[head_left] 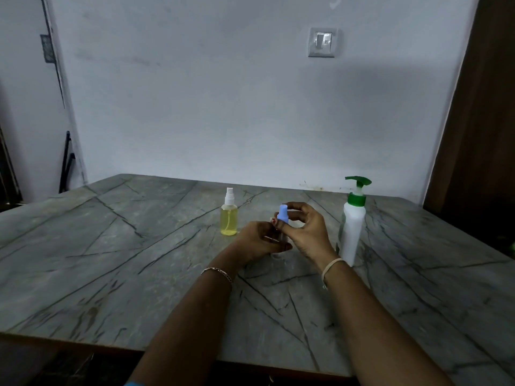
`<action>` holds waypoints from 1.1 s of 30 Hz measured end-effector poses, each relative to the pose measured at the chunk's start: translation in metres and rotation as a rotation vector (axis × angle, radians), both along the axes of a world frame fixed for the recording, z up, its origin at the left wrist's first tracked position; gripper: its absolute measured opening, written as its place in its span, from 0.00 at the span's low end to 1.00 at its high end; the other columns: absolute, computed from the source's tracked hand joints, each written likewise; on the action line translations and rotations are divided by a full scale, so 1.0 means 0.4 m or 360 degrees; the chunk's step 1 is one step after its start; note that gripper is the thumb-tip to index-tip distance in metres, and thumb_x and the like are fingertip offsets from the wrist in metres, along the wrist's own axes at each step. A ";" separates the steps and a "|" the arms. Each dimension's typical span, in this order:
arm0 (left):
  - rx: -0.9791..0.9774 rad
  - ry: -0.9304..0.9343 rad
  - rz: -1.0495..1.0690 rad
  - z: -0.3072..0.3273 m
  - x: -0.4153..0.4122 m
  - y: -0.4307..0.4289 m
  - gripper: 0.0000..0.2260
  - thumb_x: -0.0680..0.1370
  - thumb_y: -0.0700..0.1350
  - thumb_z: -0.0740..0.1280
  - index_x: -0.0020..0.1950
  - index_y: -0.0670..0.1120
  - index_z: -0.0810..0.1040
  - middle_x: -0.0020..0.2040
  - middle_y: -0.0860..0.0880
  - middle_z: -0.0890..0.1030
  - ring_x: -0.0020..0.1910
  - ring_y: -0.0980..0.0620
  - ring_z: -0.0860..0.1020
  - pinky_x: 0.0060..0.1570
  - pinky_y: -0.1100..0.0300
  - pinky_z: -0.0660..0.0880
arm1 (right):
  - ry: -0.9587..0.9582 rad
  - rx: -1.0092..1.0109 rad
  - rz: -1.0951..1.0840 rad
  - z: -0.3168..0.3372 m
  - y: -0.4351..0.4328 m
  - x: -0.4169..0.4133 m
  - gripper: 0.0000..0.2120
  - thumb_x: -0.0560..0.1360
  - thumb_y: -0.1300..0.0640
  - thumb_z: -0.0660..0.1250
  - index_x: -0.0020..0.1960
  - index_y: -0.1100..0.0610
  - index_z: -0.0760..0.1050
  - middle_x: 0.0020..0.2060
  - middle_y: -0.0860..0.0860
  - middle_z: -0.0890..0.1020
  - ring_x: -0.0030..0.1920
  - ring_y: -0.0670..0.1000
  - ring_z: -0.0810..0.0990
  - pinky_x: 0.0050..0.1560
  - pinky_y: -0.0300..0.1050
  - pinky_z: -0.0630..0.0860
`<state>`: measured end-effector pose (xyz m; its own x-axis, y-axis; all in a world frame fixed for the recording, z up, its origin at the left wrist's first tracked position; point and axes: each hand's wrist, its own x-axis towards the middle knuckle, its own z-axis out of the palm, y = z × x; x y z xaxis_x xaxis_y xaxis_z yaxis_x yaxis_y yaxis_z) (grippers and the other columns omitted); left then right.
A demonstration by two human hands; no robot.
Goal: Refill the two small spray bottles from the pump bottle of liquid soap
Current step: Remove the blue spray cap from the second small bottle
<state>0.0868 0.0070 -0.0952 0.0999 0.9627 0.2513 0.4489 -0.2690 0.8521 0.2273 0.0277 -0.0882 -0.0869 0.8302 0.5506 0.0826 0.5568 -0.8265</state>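
On the grey, dark-veined worktop [111, 260] the person held one small spray bottle [283, 235] between both hands, just above the surface near the middle of the far half. The left hand [257, 240] was curled round the bottle's clear body, covering most of it, so how much liquid it contained could not be told. The right hand [306, 232] came in from the other side with its thumb and fingers bent and pinching the blue cap [283, 215], which stood upright on top of the bottle; whether the cap was seated tight or loosened could not be told. A thin chain bracelet [217, 273] lay on the left wrist and a pale band [330, 267] circled the right one. The second spray bottle [229, 220] stood upright on the worktop just beyond and to the left of the hands, apart from them, its clear body holding yellow liquid to near the shoulder and its white spray head [229, 196] in place. The pump bottle [352, 229], white with a green pump [358, 185] whose spout pointed left, stood upright to the right of the right hand, near it but not touching. Behind the worktop rose a pale wall [223, 107] with a light switch [322, 42], and a brown wooden panel [479, 135] ran down the right edge.
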 end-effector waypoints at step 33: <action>-0.0178 -0.0130 -0.0103 0.021 0.002 -0.029 0.16 0.68 0.33 0.74 0.53 0.46 0.77 0.47 0.49 0.82 0.43 0.57 0.81 0.43 0.66 0.79 | 0.0571 0.0110 -0.0072 0.056 -0.027 0.010 0.12 0.71 0.61 0.73 0.53 0.53 0.77 0.48 0.48 0.83 0.49 0.43 0.81 0.43 0.31 0.75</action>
